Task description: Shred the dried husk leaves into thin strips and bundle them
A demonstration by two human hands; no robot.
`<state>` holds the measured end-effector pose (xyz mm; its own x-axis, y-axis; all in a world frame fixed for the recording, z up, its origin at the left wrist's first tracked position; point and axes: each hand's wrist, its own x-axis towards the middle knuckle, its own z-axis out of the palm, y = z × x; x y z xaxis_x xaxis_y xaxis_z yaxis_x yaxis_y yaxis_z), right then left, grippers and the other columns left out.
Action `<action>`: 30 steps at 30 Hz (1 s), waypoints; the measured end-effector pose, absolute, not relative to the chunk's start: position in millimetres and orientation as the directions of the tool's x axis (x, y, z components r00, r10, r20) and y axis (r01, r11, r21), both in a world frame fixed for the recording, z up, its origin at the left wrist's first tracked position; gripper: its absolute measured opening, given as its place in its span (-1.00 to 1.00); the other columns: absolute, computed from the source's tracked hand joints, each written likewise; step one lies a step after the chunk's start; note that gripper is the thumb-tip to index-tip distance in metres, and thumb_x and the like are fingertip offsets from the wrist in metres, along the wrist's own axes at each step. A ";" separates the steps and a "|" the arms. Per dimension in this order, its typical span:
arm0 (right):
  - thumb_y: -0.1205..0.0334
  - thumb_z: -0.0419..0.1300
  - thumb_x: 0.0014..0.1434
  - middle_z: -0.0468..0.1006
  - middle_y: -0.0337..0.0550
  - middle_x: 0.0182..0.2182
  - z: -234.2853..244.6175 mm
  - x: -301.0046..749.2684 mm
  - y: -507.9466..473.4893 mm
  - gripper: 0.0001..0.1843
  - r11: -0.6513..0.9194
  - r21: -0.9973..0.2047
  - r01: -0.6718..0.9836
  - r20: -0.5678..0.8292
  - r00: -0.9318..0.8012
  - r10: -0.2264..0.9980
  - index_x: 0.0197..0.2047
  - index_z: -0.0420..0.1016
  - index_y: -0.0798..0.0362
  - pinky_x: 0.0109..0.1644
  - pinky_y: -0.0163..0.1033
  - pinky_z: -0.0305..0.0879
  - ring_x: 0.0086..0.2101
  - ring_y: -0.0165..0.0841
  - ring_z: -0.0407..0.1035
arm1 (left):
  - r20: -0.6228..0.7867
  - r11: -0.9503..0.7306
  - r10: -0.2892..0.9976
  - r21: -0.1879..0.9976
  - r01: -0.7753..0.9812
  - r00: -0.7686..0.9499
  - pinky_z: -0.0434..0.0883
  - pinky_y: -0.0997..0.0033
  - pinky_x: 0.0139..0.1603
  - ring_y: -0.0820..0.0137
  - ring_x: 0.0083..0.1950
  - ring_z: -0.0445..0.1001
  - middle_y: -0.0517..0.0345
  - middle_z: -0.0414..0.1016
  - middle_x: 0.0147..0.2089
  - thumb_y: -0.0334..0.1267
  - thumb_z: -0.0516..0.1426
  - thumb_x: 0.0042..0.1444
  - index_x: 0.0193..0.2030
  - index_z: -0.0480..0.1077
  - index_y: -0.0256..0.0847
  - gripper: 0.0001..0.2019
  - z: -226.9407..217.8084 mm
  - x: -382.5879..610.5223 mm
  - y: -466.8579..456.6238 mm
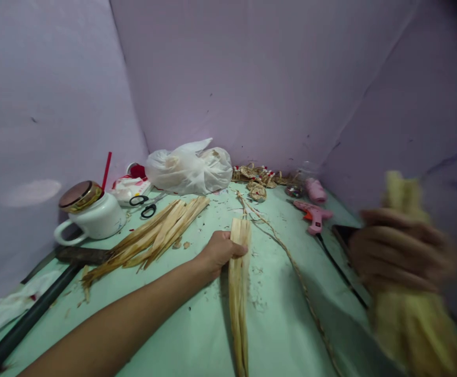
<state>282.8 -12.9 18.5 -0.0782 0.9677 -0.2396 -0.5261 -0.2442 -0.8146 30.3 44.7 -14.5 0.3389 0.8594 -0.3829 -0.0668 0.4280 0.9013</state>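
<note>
My left hand grips the upper part of a flat strip of dried plant fibre, pale and folded lengthwise, which runs down toward the near edge of the view. On the right, my right hand is wrapped round a thick bundle of similar dried strips, raised above the table and smeared by motion. A braided fibre cord lies on the table between the hands. Left of my left hand rests a loose pile of dried strips.
A hammer, a white mug with a lid on it, and black-handled scissors stand or lie at left. Behind are a white plastic bag and woven pieces. A pink glue gun with its cable lies right, near pink thread.
</note>
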 end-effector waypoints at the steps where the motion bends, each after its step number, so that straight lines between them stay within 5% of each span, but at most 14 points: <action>1: -0.14 -0.24 0.10 -0.05 -0.56 -0.84 22.9 269.7 -11.1 -0.50 -0.225 -0.794 -0.565 -0.193 -0.117 0.974 -0.46 0.30 0.05 -0.70 -0.60 -0.40 -0.88 -0.77 -0.28 | -0.380 0.426 0.860 0.902 -0.067 0.341 0.26 0.45 -0.53 0.46 -0.58 0.31 0.20 0.34 -0.63 -0.41 0.21 -0.40 -0.57 0.35 -0.32 -0.85 -15.0 30.2 44.5; 4: 0.09 0.22 -0.10 0.18 -0.51 -0.75 17.7 219.9 -5.0 -0.72 -0.326 -0.785 -0.527 -0.330 -0.089 0.940 -0.51 0.22 0.07 -0.77 -0.59 -0.34 -0.81 -0.75 -0.22 | -0.362 0.416 0.859 0.906 -0.082 0.362 0.28 0.43 -0.49 0.43 -0.55 0.34 0.16 0.39 -0.59 -0.36 0.23 -0.42 -0.52 0.39 -0.34 -0.79 -15.5 30.0 43.2; 6: 0.19 0.36 -0.27 0.09 -0.53 -0.79 4.2 191.1 -2.4 -0.62 -0.361 -0.844 -0.397 -0.398 0.011 0.917 -0.54 0.19 0.08 -0.78 -0.56 -0.23 -0.79 -0.71 -0.15 | -0.342 0.404 0.857 0.910 -0.092 0.385 0.30 0.41 -0.45 0.40 -0.51 0.37 0.12 0.43 -0.54 -0.34 0.23 -0.43 -0.47 0.41 -0.35 -0.74 -14.8 30.3 41.9; 13: 0.12 0.35 -0.26 0.08 -0.49 -0.80 -17.2 169.8 -6.5 -0.60 -0.352 -0.919 -0.180 -0.367 0.059 0.928 -0.49 0.20 0.06 -0.75 -0.48 -0.22 -0.76 -0.63 -0.09 | -0.280 0.375 0.816 0.922 -0.094 0.506 0.34 0.37 -0.37 0.32 -0.42 0.43 0.03 0.50 -0.45 -0.34 0.22 -0.44 -0.40 0.44 -0.38 -0.67 -8.9 31.7 36.5; 30: 0.26 0.34 -0.32 0.09 -0.50 -0.73 -8.8 179.5 -7.5 -0.59 -0.335 -0.900 -0.278 -0.326 -0.079 0.942 -0.41 0.20 0.06 -0.74 -0.48 -0.24 -0.74 -0.65 -0.12 | -0.336 0.442 0.737 0.896 -0.043 0.586 0.34 0.35 -0.36 0.31 -0.42 0.43 0.13 0.45 -0.53 -0.44 0.18 -0.48 -0.43 0.46 -0.35 -0.69 -3.5 29.5 40.7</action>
